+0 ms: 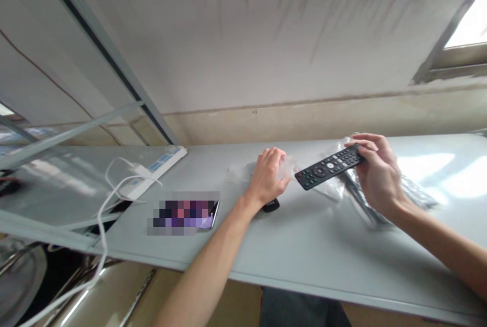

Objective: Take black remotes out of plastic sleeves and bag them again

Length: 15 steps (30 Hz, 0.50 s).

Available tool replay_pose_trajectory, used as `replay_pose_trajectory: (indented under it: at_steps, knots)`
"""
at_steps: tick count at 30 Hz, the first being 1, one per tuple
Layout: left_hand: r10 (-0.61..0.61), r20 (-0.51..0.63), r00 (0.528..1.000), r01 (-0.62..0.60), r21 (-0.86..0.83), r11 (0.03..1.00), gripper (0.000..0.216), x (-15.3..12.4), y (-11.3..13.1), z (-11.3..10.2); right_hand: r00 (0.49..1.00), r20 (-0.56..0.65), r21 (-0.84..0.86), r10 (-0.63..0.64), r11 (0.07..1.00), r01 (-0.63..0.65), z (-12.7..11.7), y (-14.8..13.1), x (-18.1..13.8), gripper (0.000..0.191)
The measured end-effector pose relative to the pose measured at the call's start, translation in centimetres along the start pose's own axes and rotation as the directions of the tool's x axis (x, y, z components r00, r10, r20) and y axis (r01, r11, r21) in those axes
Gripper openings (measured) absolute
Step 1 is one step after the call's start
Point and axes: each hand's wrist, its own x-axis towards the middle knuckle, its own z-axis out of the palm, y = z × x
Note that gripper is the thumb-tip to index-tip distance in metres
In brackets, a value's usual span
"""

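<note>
My right hand (376, 174) grips one end of a black remote control (329, 167), raised above the table with its buttons showing. Its far end slants down to the left, towards my other hand. My left hand (268, 177) has its fingers curled on a crinkled clear plastic bag (287, 166), left of the remote. Below that wrist, the rounded end of another black object (271, 206) lies on the table, the rest of it covered by the hand. Behind and under my right hand lie bagged dark items (365, 202) in clear plastic.
A phone (207, 219) with a lit, partly blurred screen lies left on the grey table (304, 261). A white power strip (165, 164) with a looping white cable (102, 215) sits beyond it. A metal frame post (152, 113) rises by the wall.
</note>
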Motion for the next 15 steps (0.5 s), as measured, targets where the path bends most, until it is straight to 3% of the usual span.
replay_pose_trajectory:
  at_steps: [8,15]
  knots:
    - [0.075,0.067,0.995,-0.075,-0.001,0.997,0.032,0.02,-0.17,0.02,1.000,0.014,0.070,0.012,0.997,-0.013,0.10,0.23,-0.17,0.022]
    - [0.062,0.115,0.991,-0.065,0.024,0.998,0.039,0.02,0.33,-0.34,1.000,0.005,-0.028,0.030,0.999,-0.030,-0.15,0.62,-0.24,0.021]
